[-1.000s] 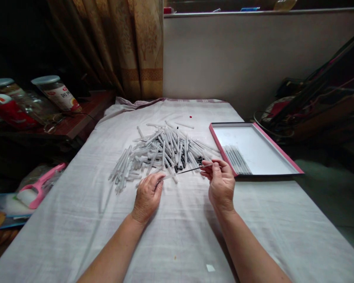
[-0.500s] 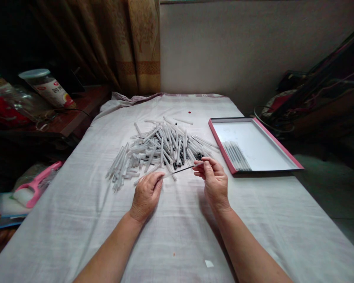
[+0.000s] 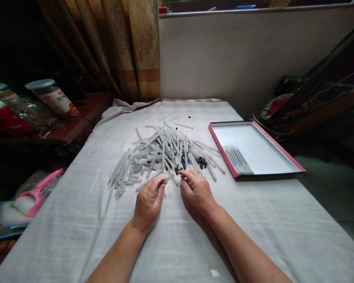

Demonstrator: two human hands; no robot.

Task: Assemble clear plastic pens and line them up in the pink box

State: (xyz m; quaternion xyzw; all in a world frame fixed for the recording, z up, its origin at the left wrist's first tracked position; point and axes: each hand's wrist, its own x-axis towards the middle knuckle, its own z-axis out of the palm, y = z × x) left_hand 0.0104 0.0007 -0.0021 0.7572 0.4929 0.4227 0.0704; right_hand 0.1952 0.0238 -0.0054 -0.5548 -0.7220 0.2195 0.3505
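A heap of clear pen barrels (image 3: 162,155) with small black caps (image 3: 201,162) lies on a white cloth-covered table (image 3: 177,236). My left hand (image 3: 149,202) pinches one end of a clear barrel (image 3: 168,179) at the heap's near edge. My right hand (image 3: 197,190) has its fingers closed on the other end of that same piece, close to my left. The two hands almost touch. A few finished pens (image 3: 238,154) lie side by side in a pink-rimmed tray (image 3: 221,147) to the right.
A red speck (image 3: 189,116) lies at the table's far end. Jars (image 3: 51,96) stand on a dark shelf at left, a pink lint roller (image 3: 38,188) below them. A curtain (image 3: 129,47) and a pale wall are behind; cluttered dark objects at right.
My right hand has moved left from near the tray to meet my left hand. The thin dark refill it held out no longer shows between the hands.
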